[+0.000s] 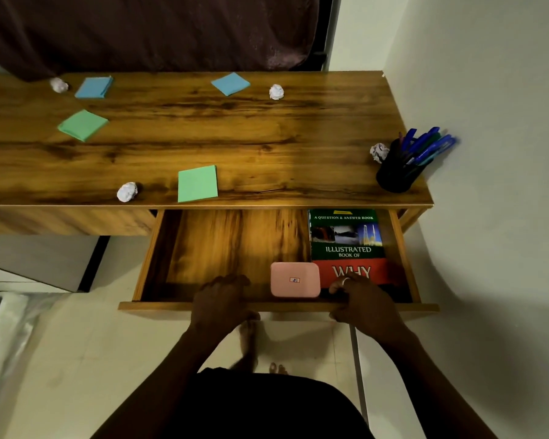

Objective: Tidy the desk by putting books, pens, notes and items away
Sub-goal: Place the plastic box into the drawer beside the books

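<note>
Already the book (346,245) is stowed; notes (197,183) are left on the desk (267,137); the drawer (159,306) is gripped by left hand (222,299) and right hand (362,299).

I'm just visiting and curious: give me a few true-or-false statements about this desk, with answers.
1. Four crumpled white paper balls lie on the wooden desktop. True.
2. The green-and-red illustrated book lies on that desktop. False: it lies inside the open wooden drawer.
3. The left hand and right hand both grip the drawer's front panel. True.
4. The black cylindrical pen holder stands empty. False: it holds blue pens.
</note>
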